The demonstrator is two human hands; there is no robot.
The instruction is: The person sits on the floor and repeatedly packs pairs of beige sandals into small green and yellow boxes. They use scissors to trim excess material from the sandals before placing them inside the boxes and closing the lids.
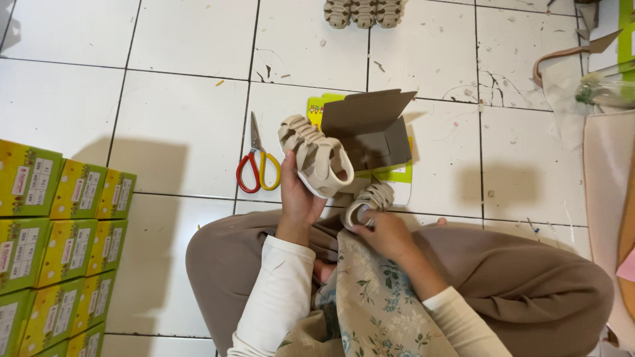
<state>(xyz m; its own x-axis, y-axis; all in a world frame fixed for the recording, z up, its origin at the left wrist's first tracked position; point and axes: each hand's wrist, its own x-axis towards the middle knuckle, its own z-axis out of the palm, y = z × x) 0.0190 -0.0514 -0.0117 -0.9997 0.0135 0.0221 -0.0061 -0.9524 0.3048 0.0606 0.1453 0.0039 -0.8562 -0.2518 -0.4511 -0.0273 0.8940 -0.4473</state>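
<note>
From the head view, a beige sandal (316, 158) is gripped in the left hand (297, 195) above the lap; a second sandal (370, 200) is clasped by the right hand (387, 235). An open box (370, 129) and scissors (256, 165) lie beyond, stacked yellow boxes (59, 231) left.

White tiled floor (178, 125) — scissors (256, 162) and an open box (370, 132) mid-floor, yellow boxes (59, 244) stacked along its left edge.

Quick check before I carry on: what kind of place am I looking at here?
Probably a small footwear packing workspace on a tiled floor. Stacked yellow boxes line one side, an open box lies ahead, and the left hand and right hand each hold a beige sandal.
</note>
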